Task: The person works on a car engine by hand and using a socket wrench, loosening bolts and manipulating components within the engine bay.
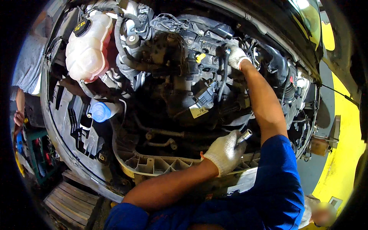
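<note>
I lean over an open car engine bay [172, 76]. My left hand [224, 151], in a white knit glove, is closed around a shiny metal socket tool [243, 137] near the front crossmember [161, 165]. My right hand [237, 56], also gloved, reaches deep into the bay and grips a black hose [223, 76] beside the engine top, close to a yellow cap [200, 57]. Both forearms are bare below blue sleeves.
A white coolant tank [88, 48] with a black cap sits at upper left, a blue filler cap [99, 112] below it. Another person [27, 73] in grey stands at the far left. A yellow lift post [341, 161] rises on the right; a wooden pallet [71, 201] lies below.
</note>
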The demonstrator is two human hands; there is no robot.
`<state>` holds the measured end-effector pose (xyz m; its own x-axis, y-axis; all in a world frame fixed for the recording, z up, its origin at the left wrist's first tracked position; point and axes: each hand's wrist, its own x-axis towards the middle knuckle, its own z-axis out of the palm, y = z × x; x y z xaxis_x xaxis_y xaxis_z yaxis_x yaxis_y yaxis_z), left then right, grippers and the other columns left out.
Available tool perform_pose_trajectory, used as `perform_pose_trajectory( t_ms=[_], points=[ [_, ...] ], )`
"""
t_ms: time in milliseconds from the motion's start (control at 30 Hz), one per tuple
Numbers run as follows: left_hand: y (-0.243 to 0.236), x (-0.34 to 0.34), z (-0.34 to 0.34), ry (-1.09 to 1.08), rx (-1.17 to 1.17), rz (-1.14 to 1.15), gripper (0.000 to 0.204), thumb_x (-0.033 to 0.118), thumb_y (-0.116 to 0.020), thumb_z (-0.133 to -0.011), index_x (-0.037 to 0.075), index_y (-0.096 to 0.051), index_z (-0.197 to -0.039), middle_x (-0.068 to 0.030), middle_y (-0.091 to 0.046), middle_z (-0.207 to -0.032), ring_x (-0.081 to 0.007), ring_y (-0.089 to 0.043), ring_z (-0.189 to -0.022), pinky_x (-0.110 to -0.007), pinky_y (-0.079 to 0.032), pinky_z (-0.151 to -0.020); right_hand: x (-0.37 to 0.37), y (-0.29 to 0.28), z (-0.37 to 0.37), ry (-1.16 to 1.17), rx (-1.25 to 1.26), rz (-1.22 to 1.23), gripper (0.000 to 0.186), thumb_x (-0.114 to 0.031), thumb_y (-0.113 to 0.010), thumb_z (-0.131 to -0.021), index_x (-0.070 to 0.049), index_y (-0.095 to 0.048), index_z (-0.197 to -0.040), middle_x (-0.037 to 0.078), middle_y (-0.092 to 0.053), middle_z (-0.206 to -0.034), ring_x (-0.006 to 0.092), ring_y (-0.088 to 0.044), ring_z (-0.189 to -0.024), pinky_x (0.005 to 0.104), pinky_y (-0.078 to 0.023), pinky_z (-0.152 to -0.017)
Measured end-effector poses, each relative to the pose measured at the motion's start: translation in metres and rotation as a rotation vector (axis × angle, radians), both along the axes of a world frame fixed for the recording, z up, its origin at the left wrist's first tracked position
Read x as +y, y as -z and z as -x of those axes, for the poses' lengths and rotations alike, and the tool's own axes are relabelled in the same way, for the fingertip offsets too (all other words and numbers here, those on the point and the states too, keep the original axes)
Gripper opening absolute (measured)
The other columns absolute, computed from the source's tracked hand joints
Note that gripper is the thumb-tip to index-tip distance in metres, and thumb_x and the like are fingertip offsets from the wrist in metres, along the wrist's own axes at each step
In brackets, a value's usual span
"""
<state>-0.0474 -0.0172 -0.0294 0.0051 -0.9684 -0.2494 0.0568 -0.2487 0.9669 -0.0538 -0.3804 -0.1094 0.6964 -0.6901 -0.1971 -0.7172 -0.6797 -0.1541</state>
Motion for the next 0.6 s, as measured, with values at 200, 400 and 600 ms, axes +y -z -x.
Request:
perform_pose_trajectory(
  t_ms=[200,400,600],
  points=[
    [-0.007,-0.001,-0.008,0.079,-0.001,-0.064,0.034,0.023,-0.061,-0.096,0.001,-0.057,-0.121,-0.0289,-0.067,-0.095,-0.0466,-0.066,-0.091,-0.050,-0.051,-0.076,-0.006,0.020,0.004,0.149,-0.013,0.116,0.043,-0.018,-0.059,-0.088,-0.009,-0.062,-0.130,0.027,-0.066,-0.120,0.0415,-0.059,-0.121,0.0420,-0.046,-0.102],
    [-0.001,0.000,-0.002,-0.010,-0.011,0.006,0.030,0.022,-0.061,-0.093,0.001,-0.057,-0.113,-0.0280,-0.067,-0.082,-0.0475,-0.065,-0.081,-0.055,-0.049,-0.072,-0.008,0.010,-0.004,0.142,-0.006,-0.134,0.047,0.003,-0.057,-0.079,-0.006,-0.065,-0.124,0.024,-0.057,-0.137,0.0384,-0.052,-0.131,0.0399,-0.042,-0.111],
    [-0.003,-0.001,-0.006,0.046,-0.029,-0.029,0.033,0.024,-0.061,-0.095,0.001,-0.056,-0.118,-0.0288,-0.067,-0.089,-0.0481,-0.065,-0.086,-0.053,-0.050,-0.073,0.009,-0.006,-0.013,0.161,0.120,-0.004,0.056,-0.004,-0.057,-0.083,-0.011,-0.055,-0.138,0.023,-0.051,-0.145,0.0370,-0.049,-0.135,0.0403,-0.040,-0.113]
  ],
)
